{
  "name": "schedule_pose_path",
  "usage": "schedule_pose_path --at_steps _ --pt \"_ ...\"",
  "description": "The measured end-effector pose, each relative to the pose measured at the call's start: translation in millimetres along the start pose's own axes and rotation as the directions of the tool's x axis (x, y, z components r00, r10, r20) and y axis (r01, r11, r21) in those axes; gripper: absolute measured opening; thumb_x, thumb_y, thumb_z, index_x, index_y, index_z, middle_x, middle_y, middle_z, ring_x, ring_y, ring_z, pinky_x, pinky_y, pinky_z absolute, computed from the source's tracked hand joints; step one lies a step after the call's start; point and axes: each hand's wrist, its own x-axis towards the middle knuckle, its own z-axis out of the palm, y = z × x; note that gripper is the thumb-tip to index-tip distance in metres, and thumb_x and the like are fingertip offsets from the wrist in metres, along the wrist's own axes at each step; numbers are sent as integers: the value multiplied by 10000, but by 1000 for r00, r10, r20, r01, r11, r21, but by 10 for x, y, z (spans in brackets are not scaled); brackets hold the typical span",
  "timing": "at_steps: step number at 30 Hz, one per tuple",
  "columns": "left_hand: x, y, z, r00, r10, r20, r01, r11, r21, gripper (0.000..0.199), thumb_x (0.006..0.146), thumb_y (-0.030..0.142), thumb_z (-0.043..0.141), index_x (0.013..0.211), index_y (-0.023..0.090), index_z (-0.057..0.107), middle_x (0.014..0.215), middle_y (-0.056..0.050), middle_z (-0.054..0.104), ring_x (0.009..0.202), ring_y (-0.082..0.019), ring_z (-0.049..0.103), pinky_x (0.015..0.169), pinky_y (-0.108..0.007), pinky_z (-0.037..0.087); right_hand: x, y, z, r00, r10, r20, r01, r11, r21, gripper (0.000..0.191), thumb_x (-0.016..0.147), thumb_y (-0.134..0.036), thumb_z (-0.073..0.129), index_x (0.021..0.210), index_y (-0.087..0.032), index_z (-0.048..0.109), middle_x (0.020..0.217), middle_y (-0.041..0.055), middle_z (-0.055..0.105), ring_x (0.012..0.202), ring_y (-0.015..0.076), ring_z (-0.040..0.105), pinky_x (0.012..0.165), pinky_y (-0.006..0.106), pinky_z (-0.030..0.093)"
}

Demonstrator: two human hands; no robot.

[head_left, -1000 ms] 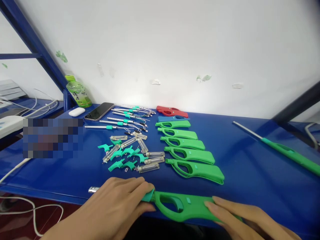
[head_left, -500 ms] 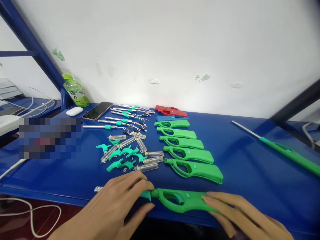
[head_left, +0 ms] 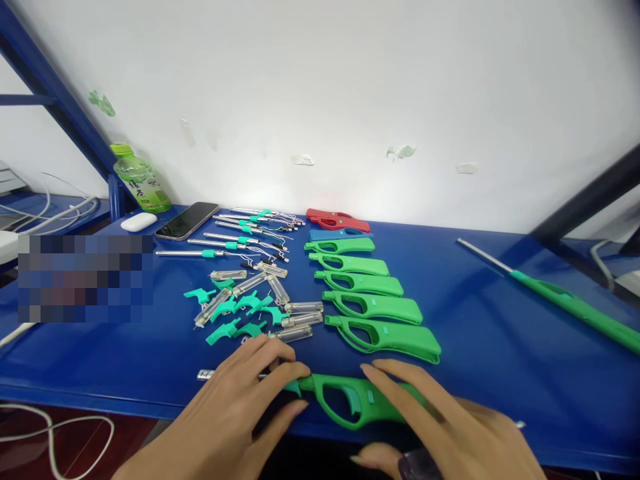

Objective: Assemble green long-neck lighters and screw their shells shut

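Note:
A long lighter with a green handle (head_left: 367, 402) lies at the front edge of the blue table. Its metal tube passes under my left hand (head_left: 250, 393), and the tip sticks out at the left. The fingers of that hand pinch the teal collar where tube and handle meet. My right hand (head_left: 440, 413) rests over the rear of the handle, fingertips on its top side, thumb apart below. A row of green handle shells (head_left: 395, 339) lies just beyond. Near my left hand are teal triggers (head_left: 223, 331) and clear fuel tanks (head_left: 295, 333).
Metal tubes with wires (head_left: 200, 253) lie farther back, beside a phone (head_left: 187, 220), a white case (head_left: 139, 222) and a green bottle (head_left: 143, 181). Blue (head_left: 340, 234) and red shells (head_left: 337, 220) are near the wall. Another green lighter (head_left: 575, 307) lies at the right.
My right hand has moved left along the handle, its thumb now spread away below. My left hand stays at the collar. The view has shifted slightly.

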Motion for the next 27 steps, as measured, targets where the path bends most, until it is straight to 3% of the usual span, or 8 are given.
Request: schedule_pose_path --at_steps 6,13,27 --pt "39 1 61 1000 11 -22 -12 999 -50 183 1100 217 525 1219 252 659 1156 -43 712 1134 -205 689 1001 -326 589 167 -135 103 996 -38 83 37 999 15 563 1196 -509 217 1310 -229 692 1128 10 761 476 120 673 415 309 524" --pt "30 -10 92 999 -13 -43 10 999 -52 171 1081 217 551 1210 250 657 1158 -47 710 1135 -211 695 998 -335 598 162 -211 147 1000 5 -20 -5 1000 26 504 1202 -496 240 1230 -234 670 1076 -8 765 502 104 661 472 292 496" --pt "47 18 81 999 -23 -26 22 999 -38 146 1084 220 539 1209 253 606 1178 -44 697 1134 -213 694 1029 -359 596 167 -253 164 994 106 -4 -105 989 103 374 1161 -474 367 1208 -245 658 1088 11 753 636 133 746 531 270 561"
